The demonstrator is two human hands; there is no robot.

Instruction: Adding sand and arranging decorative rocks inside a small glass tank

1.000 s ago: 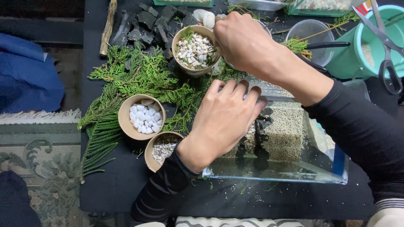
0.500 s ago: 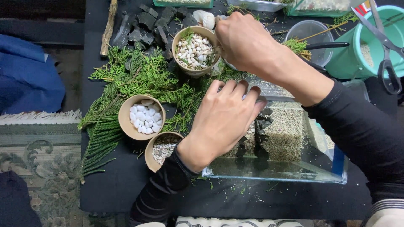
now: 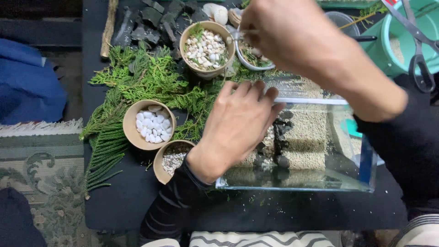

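My left hand (image 3: 238,123) lies palm down on the left rim of a rectangular glass tank (image 3: 292,185), fingers reaching over the sand and the dark stones (image 3: 279,137) inside; it holds nothing. My right hand (image 3: 286,34) hovers at the back over a white bowl of green bits (image 3: 249,57), fingers closed on what looks like a thin metal tool (image 3: 238,32). Just left of that bowl stands a tan bowl of mixed pebbles (image 3: 206,48).
Green conifer sprigs (image 3: 146,82) cover the black table. A tan bowl of white pebbles (image 3: 148,123) and a smaller one of fine gravel (image 3: 171,160) sit left of the tank. Dark bark pieces (image 3: 155,18), shells (image 3: 218,13), a teal bucket (image 3: 400,43) and scissors (image 3: 418,55) lie behind.
My right hand has lifted and shifted slightly right, uncovering the white bowl. My left hand stays on the tank rim.
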